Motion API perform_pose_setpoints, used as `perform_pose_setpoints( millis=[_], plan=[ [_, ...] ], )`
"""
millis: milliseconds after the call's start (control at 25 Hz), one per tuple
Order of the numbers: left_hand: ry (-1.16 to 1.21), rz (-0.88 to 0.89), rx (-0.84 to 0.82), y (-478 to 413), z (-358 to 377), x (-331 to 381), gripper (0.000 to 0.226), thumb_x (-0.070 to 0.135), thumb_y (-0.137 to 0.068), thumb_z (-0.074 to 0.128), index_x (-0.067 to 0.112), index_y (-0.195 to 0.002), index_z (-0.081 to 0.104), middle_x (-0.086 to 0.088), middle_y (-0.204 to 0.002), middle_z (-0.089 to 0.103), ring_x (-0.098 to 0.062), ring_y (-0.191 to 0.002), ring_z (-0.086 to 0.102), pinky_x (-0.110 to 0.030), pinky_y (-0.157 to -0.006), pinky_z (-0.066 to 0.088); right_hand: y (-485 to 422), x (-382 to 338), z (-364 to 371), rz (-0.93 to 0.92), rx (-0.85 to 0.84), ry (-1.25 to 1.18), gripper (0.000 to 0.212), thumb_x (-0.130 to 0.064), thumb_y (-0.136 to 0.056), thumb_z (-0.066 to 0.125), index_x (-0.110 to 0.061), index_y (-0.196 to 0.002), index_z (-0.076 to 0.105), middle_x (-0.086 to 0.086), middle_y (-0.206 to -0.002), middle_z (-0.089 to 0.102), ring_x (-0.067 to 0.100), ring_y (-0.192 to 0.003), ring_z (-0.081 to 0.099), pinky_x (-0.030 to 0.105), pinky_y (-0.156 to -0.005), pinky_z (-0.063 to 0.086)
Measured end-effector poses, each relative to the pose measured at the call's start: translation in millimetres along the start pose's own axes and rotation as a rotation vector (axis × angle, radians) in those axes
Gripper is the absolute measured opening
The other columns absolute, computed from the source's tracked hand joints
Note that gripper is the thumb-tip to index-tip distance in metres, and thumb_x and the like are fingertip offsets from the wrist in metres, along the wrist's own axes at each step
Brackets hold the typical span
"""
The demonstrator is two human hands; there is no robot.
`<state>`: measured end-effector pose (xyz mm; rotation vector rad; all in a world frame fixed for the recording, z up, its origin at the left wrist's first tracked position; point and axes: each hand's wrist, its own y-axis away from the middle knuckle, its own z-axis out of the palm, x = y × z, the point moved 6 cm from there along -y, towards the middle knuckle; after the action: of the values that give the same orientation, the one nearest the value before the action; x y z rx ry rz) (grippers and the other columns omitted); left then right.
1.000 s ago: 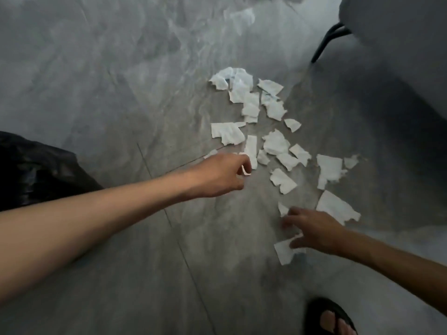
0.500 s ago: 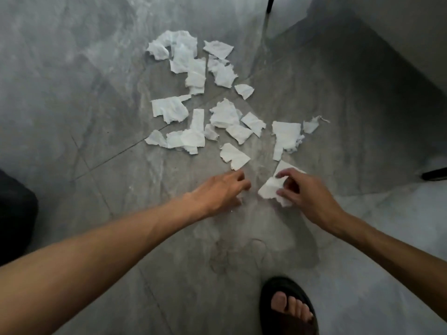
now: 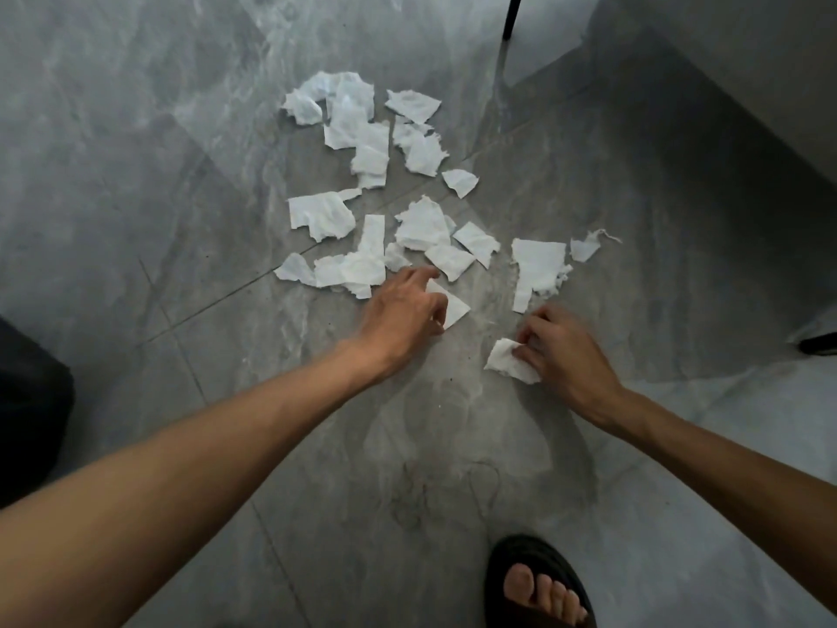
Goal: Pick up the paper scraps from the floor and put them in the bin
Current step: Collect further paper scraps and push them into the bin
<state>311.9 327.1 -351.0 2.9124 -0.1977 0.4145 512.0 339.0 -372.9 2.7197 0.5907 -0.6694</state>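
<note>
Several torn white paper scraps (image 3: 358, 142) lie scattered on the grey tiled floor (image 3: 181, 174) ahead of me. My left hand (image 3: 403, 310) reaches down over a triangular scrap (image 3: 455, 310), its fingers curled on the scrap's left edge. My right hand (image 3: 561, 346) pinches a crumpled scrap (image 3: 505, 360) between thumb and fingers, just above the floor. A larger torn scrap (image 3: 536, 265) lies right beyond my right hand. A dark shape at the left edge, possibly the bin (image 3: 31, 401), is only partly in view.
A foot in a black sandal (image 3: 539, 582) stands at the bottom right. A thin black furniture leg (image 3: 512, 15) rises at the top. A pale wall or furniture side (image 3: 747, 61) closes the upper right corner. Another dark object (image 3: 820, 342) pokes in at the right edge.
My left hand has moved forward onto the triangular scrap. My right hand has drawn back a little with its crumpled scrap. The view shifted, so the scraps sit lower in frame.
</note>
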Motion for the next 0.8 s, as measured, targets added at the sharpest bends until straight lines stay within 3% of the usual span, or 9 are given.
perform_pose_setpoints(
  millis=[160, 280, 480, 600, 720, 800],
  plan=[
    [-0.007, 0.034, -0.071, -9, 16, 2, 0.006, 0.018, -0.083, 0.064, 0.013, -0.086, 0.066, -0.009, -0.104, 0.061, -0.029, -0.093, 0.058, -0.032, -0.066, 0.038, -21, -4, -21, -0.044, 0.115, 0.041, 0.011, -0.020, -0.079, 0.069, -0.013, -0.086, 0.063, 0.005, -0.104, 0.058, 0.024, -0.094, 0.053, 0.035, -0.075, 0.046],
    [0.101, -0.005, -0.143, -2, 19, -5, 0.007, 0.015, -0.081, 0.063, 0.010, -0.086, 0.065, -0.011, -0.093, 0.064, -0.031, -0.083, 0.060, -0.032, -0.063, 0.041, -48, 6, -27, 0.009, 0.118, 0.166, 0.011, -0.019, -0.082, 0.066, -0.010, -0.089, 0.066, 0.008, -0.117, 0.057, 0.028, -0.106, 0.050, 0.036, -0.085, 0.044],
    [0.217, -0.032, -0.129, 11, -33, -19, 0.005, 0.019, -0.075, 0.072, 0.016, -0.078, 0.069, -0.005, -0.081, 0.070, -0.021, -0.075, 0.063, -0.030, -0.064, 0.048, -56, -12, -4, 0.005, 0.000, 0.070, 0.005, -0.010, -0.081, 0.065, -0.007, -0.085, 0.064, 0.013, -0.096, 0.061, 0.031, -0.091, 0.054, 0.037, -0.075, 0.043],
    [0.215, -0.012, -0.103, 18, -91, -27, 0.006, 0.020, -0.074, 0.074, 0.015, -0.077, 0.071, 0.000, -0.076, 0.071, -0.012, -0.066, 0.060, -0.026, -0.061, 0.046, -49, -48, -7, -0.035, 0.016, -0.061, 0.004, -0.013, -0.080, 0.068, -0.011, -0.081, 0.064, 0.007, -0.082, 0.065, 0.024, -0.077, 0.059, 0.029, -0.063, 0.042],
    [0.203, -0.006, -0.051, 36, -151, -32, 0.004, 0.018, -0.074, 0.074, 0.016, -0.077, 0.073, 0.004, -0.072, 0.069, -0.005, -0.062, 0.057, -0.019, -0.058, 0.042, -46, -91, -17, 0.058, 0.015, -0.339, 0.009, -0.020, -0.079, 0.071, -0.019, -0.075, 0.064, -0.007, -0.070, 0.064, 0.006, -0.064, 0.056, 0.010, -0.055, 0.037],
    [0.228, -0.046, 0.019, 60, -190, -42, 0.004, 0.017, -0.075, 0.074, 0.016, -0.079, 0.074, 0.013, -0.062, 0.062, 0.001, -0.054, 0.056, -0.011, -0.054, 0.039, -48, -130, -25, 0.092, -0.040, -0.566, 0.011, -0.021, -0.078, 0.072, -0.018, -0.072, 0.064, -0.010, -0.066, 0.063, 0.000, -0.057, 0.052, 0.008, -0.053, 0.037]
  ],
)
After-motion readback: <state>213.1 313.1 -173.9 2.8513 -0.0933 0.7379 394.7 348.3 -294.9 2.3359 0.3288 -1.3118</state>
